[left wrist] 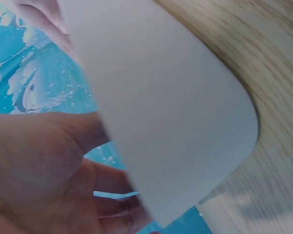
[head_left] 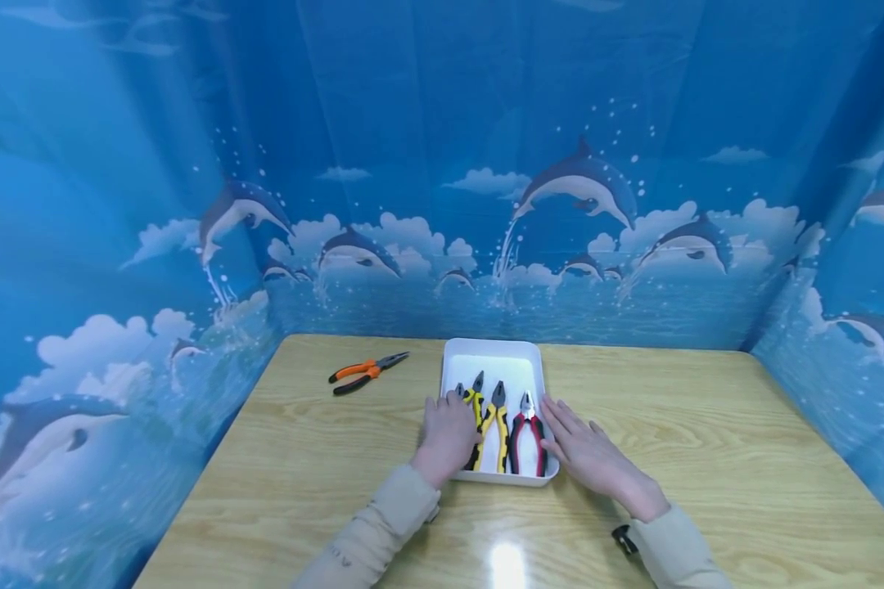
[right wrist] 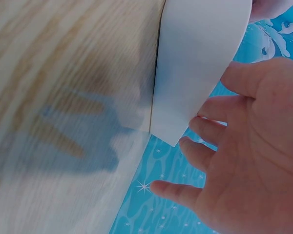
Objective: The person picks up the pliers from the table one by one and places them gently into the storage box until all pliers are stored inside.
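Note:
A white tray [head_left: 492,348] on the table holds several pliers side by side. My left hand [head_left: 449,433] reaches over its left wall, on top of the leftmost pliers [head_left: 460,389], only whose tip shows. In the left wrist view the tray wall [left wrist: 176,117] hides the fingertips, so I cannot tell whether they grip those pliers. Right beside lie yellow-and-black pliers [head_left: 479,383] and another yellow-handled pair [head_left: 502,433]. Red-and-black pliers [head_left: 516,433] lie furthest right. My right hand [head_left: 589,454] has its fingers extended along the tray's right rim, spread apart in the right wrist view.
Orange-and-black long-nose pliers [head_left: 364,372] lie on the wooden table [head_left: 302,474], left of the tray. A blue curtain [head_left: 427,164] printed with dolphins surrounds the table at the back and sides.

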`<move>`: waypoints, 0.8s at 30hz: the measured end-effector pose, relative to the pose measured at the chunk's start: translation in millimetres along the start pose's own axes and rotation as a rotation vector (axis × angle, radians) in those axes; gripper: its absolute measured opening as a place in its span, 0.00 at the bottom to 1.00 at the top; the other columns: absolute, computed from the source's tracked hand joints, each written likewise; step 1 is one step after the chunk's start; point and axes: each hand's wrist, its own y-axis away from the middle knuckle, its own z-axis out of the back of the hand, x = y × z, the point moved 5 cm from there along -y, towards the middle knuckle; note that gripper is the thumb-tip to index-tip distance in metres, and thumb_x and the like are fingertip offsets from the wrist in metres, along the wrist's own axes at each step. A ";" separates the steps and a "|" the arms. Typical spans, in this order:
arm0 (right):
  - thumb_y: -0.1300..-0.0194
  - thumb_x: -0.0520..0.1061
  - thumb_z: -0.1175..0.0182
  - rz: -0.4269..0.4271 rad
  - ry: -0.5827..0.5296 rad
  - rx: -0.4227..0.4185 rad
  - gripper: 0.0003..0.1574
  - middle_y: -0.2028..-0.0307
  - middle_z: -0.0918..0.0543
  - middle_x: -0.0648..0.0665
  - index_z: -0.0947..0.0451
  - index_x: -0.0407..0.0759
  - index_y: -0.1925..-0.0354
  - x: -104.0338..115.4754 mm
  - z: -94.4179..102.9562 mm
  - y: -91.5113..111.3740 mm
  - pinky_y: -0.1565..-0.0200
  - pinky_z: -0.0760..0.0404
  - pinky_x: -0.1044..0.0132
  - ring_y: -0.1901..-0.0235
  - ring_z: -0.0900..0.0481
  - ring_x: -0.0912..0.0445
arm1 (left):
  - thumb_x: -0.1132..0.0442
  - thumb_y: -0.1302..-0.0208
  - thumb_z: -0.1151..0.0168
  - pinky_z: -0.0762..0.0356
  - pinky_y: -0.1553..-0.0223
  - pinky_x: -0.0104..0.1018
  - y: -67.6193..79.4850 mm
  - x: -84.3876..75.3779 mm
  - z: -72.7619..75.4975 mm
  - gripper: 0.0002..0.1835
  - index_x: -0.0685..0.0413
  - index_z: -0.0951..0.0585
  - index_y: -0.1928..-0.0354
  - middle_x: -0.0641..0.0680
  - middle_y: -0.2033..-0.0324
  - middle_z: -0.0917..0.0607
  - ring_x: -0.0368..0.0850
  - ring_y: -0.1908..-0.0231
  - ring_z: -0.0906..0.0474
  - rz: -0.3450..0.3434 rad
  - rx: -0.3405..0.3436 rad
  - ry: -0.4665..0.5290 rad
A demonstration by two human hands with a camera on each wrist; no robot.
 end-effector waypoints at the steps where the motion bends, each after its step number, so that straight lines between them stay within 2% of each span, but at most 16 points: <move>1: 0.19 0.52 0.54 0.002 0.000 -0.002 0.38 0.21 0.49 0.35 0.50 0.36 0.22 -0.1 0.3 0.0 0.32 0.49 0.26 0.23 0.51 0.36 | 0.32 0.40 0.35 0.24 0.49 0.47 -1.6 -0.3 -1.0 0.34 0.56 0.15 0.48 0.55 0.60 0.19 0.48 0.58 0.20 0.010 -0.004 0.009; 5: 0.19 0.52 0.54 0.009 -0.011 0.001 0.38 0.21 0.50 0.36 0.50 0.36 0.22 0.9 0.7 0.1 0.33 0.49 0.26 0.23 0.51 0.36 | 0.32 0.37 0.38 0.25 0.54 0.44 -7.3 -1.0 -3.7 0.33 0.57 0.14 0.53 0.56 0.63 0.19 0.47 0.63 0.22 0.040 -0.023 0.032; 10: 0.19 0.51 0.54 0.011 -0.019 0.007 0.38 0.21 0.50 0.36 0.50 0.36 0.22 3.1 0.6 1.3 0.33 0.50 0.26 0.23 0.51 0.35 | 0.32 0.33 0.43 0.25 0.55 0.45 -9.7 -4.1 -3.2 0.33 0.57 0.14 0.60 0.56 0.65 0.18 0.47 0.66 0.23 0.037 -0.065 0.023; 14: 0.19 0.51 0.54 0.011 -0.014 -0.002 0.38 0.21 0.50 0.36 0.50 0.36 0.22 2.7 -0.2 1.3 0.33 0.50 0.26 0.24 0.51 0.35 | 0.32 0.35 0.41 0.25 0.57 0.43 -15.9 -5.4 -3.0 0.33 0.58 0.15 0.61 0.55 0.67 0.20 0.46 0.67 0.24 0.055 -0.090 0.029; 20: 0.18 0.52 0.55 0.008 -0.014 0.000 0.38 0.21 0.51 0.37 0.51 0.36 0.21 1.0 -0.1 0.7 0.32 0.51 0.26 0.23 0.51 0.36 | 0.31 0.40 0.36 0.26 0.55 0.43 -30.0 -3.6 -9.2 0.34 0.60 0.15 0.58 0.55 0.66 0.22 0.46 0.65 0.24 0.118 -0.049 0.084; 24: 0.18 0.52 0.55 0.007 -0.007 -0.002 0.38 0.21 0.51 0.37 0.51 0.36 0.21 -0.1 0.1 0.3 0.32 0.51 0.26 0.23 0.51 0.36 | 0.29 0.39 0.39 0.26 0.53 0.44 -34.6 -3.1 -12.9 0.36 0.58 0.14 0.57 0.55 0.65 0.22 0.46 0.65 0.24 0.112 -0.005 0.082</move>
